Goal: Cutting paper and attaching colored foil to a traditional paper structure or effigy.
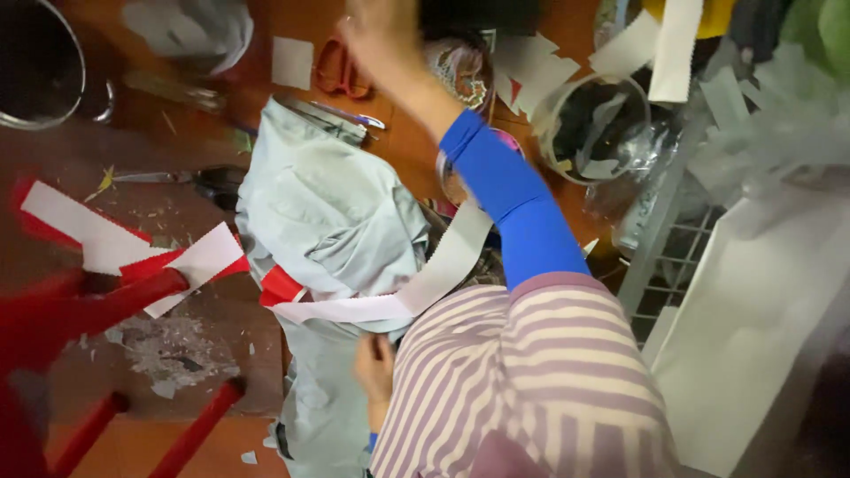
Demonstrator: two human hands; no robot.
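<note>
The grey cloth (328, 221) lies in a crumpled heap in the middle, partly on the brown floor (177, 354) and partly on the orange table (398, 142). A long white strip (416, 288) with a red end runs across it. The left hand (376, 367) is low down, beside the striped sleeve (522, 381). It touches the cloth and its fingers look curled, but I cannot tell if it is pinching anything. The right hand (381, 35) reaches far up, on an arm in a blue sleeve (513, 195). It is blurry, so I cannot tell if it is spread or closed. It is near the orange scissors (341, 69) and a white square of paper (292, 62). Red and white strips (115, 239) lie on the left by a red stool (97, 310). A round tub (589, 128) with scraps sits on the right.
</note>
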